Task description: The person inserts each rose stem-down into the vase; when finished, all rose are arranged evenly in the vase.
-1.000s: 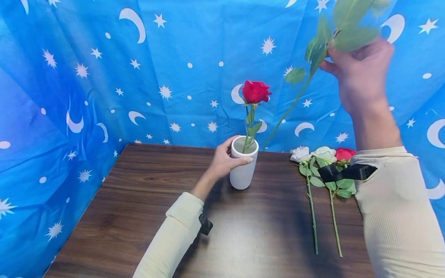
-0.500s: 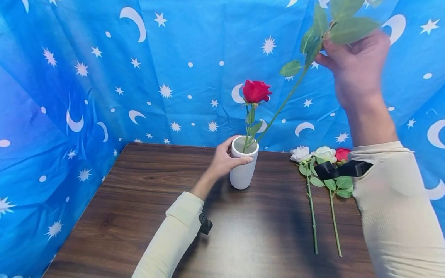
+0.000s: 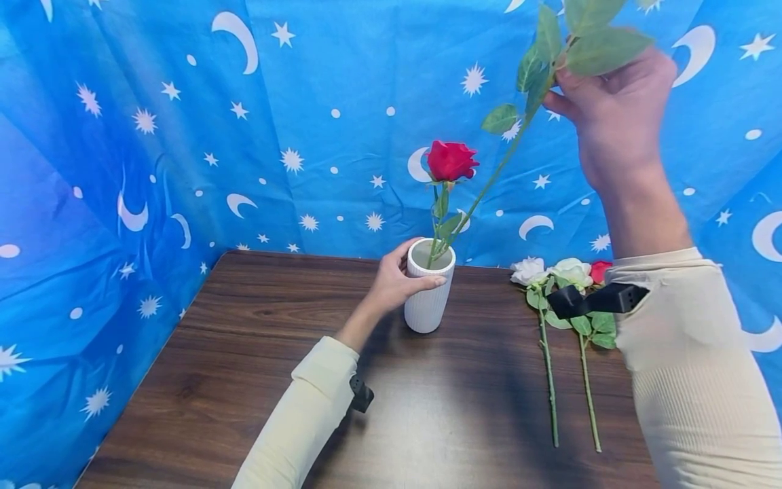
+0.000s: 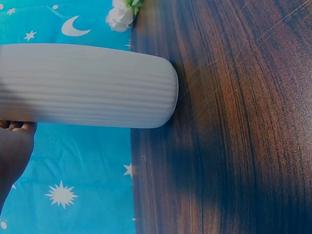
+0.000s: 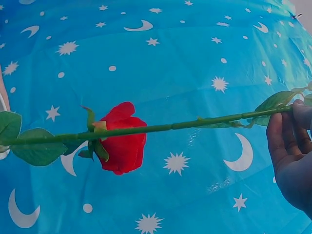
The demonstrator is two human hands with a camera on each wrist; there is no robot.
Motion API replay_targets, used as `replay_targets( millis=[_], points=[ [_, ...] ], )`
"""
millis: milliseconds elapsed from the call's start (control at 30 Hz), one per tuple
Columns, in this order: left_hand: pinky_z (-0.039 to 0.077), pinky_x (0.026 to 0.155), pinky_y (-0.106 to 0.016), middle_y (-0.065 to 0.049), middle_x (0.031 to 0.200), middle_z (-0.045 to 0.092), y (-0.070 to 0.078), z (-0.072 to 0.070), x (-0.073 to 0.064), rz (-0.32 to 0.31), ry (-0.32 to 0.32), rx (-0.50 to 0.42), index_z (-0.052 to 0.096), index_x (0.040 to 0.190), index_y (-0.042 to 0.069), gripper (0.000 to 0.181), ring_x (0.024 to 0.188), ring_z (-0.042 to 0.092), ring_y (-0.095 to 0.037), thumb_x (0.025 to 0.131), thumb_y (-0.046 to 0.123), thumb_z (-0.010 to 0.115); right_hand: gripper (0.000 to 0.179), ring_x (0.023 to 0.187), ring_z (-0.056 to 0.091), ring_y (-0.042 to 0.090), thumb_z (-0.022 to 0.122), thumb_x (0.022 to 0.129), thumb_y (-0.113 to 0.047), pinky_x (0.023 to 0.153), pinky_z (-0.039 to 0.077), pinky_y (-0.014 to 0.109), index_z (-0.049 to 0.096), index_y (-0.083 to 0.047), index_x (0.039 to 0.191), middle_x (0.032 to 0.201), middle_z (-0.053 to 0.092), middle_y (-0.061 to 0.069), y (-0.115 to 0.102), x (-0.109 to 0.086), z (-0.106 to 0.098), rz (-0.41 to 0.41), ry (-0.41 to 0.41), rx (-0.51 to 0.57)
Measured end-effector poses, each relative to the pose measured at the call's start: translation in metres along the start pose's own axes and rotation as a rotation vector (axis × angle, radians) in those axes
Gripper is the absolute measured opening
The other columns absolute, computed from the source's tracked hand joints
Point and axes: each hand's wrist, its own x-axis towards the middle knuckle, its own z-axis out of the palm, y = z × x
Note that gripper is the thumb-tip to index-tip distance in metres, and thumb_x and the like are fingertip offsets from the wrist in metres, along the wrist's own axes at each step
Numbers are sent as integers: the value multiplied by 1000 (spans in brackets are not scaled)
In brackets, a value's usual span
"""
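A white ribbed vase [image 3: 425, 309] stands upright on the table, and my left hand [image 3: 400, 278] grips it near the rim, thumb across the front. One red rose [image 3: 452, 161] rises from its mouth. High on the right, my right hand [image 3: 623, 115] pinches a long green rose stem [image 3: 497, 173] among its leaves; its bloom lies beyond the top edge. The stem slants down to the left, its lower end over the vase mouth beside the red rose's leaves. In the right wrist view, thumb and fingers [image 5: 277, 141] close on that stem, which crosses before the red bloom.
On the right of the dark wooden table [image 3: 244, 339] lie a white rose [image 3: 529, 270], a cream rose [image 3: 571, 272] and a red rose [image 3: 601, 272], partly behind my right sleeve [image 3: 684, 339]. A blue cloth [image 3: 336, 68] with moons and stars hangs behind and at the sides.
My right hand has moved left and slightly up with the rose stem, bringing its lower end from beside the vase to over the mouth. My left hand and the vase have stayed put.
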Motion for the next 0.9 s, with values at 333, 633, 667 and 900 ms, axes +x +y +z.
replay_targets(
  millis=[333,633,667,900],
  points=[
    [51,110,-43,-12,137,63,0,0,0,18,-3,-14,52,145,9,74,126,61,-25,79,12,85,20,87,75,20,68,88,11,72,62,24,72,2,106,91,77,9,10,-6,2,65,2,-41],
    [52,108,-42,-12,136,63,-1,1,0,17,-5,-25,52,145,9,73,124,61,-25,79,11,84,22,76,75,12,67,87,15,68,61,21,76,-3,96,83,77,2,41,-22,-2,136,-17,-125],
    [52,108,-42,-12,136,63,-1,1,0,16,-7,-26,52,145,9,73,124,61,-24,79,11,84,22,76,75,11,67,87,14,68,61,21,77,-3,96,82,77,1,45,-25,-3,144,-22,-134],
    [51,108,-43,-12,137,63,-2,0,1,17,-8,-27,52,145,10,74,125,61,-24,79,12,85,24,81,76,8,66,90,11,72,61,21,77,-10,96,84,78,-5,70,-45,-6,182,-29,-160]
  ],
)
